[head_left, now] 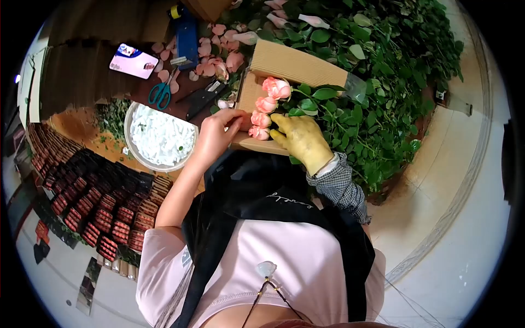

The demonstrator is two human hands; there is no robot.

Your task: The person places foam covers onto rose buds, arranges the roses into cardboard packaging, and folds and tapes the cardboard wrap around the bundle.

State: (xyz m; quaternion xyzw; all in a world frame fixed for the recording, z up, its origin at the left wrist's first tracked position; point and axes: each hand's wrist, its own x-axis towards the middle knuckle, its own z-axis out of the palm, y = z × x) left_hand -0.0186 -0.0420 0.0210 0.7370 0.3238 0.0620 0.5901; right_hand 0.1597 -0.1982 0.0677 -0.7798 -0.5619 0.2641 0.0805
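Several pink roses lie in a column inside an open cardboard box, their leafy stems reaching right. My bare left hand is at the box's left edge, fingers bent close to the lower blooms; whether its fingertips pinch anything is too small to tell. On the other side, my right hand wears a yellow glove, its fingers spread and touching the lower roses and stems from the right.
A heap of green stems fills the upper right. Teal scissors, a phone, a blue tool and loose petals lie upper left. Below them stands a round tub of white pieces. Packed boxes stand lower left.
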